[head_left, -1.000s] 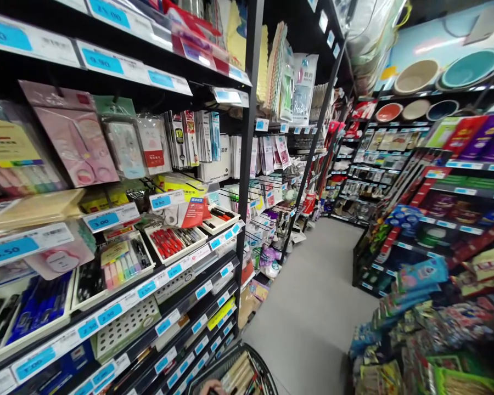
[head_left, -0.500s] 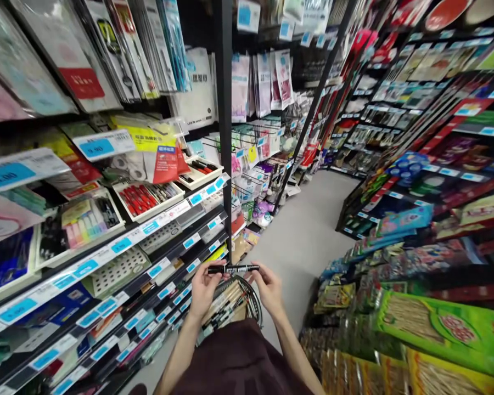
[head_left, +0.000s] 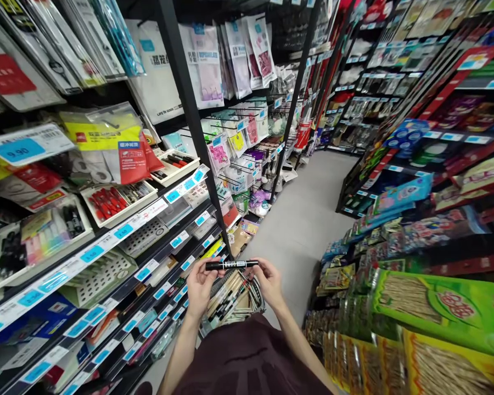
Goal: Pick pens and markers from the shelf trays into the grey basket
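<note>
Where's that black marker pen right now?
In the head view, below centre, the black marker pen is held nearly level between the left hand and the right hand, appearing just beneath the black shelf post.

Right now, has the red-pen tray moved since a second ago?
No: the red-pen tray still sits behind the price strip; only the view shifted.

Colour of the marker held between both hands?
Marker: black with white markings; shows best in the head view.
</note>
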The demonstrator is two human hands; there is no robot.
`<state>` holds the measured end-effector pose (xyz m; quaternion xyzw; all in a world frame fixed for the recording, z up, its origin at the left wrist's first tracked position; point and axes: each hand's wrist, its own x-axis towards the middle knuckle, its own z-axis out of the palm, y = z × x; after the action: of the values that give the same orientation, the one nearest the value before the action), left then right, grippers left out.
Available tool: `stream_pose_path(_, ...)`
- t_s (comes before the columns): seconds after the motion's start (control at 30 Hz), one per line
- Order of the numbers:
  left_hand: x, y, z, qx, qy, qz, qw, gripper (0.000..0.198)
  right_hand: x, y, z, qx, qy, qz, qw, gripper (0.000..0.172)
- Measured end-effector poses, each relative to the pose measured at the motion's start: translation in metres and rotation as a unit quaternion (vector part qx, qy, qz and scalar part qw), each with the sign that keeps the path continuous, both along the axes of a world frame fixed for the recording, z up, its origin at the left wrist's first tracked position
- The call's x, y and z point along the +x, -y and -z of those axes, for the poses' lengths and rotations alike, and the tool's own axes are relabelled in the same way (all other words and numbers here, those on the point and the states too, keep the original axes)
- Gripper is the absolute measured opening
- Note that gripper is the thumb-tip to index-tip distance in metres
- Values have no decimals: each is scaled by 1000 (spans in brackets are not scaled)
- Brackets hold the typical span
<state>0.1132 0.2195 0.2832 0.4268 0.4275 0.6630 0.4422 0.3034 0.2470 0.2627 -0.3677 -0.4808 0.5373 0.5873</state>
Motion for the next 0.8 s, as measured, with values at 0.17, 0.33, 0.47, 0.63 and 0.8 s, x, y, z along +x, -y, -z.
stream_pose_path(0.17, 1, 3, 1, 4, -9, -29, 1000, 28, 4, -5, 4, -5, 6, -24, 1000, 24)
stream_pose_path(0.33, -1, 6, 4, -21, -34, -43, 998, 27, 7, -4, 8, -3, 29, -67, 997, 36)
stream_pose_path(0.47, 1, 6, 5, -22, -39, -43, 998, 27, 10, -2, 8, -6, 65, -53, 996, 49)
stream_pose_path(0.63, 2, 8, 6, -24, -43, -41, 998, 26, 10, 0, 8, -16, 82, -32, 996, 55)
stream_pose_path(0.8, 1, 11, 4, -22, -36, -37, 998, 25, 8, 2, 11, -14, 69, -32, 997, 52)
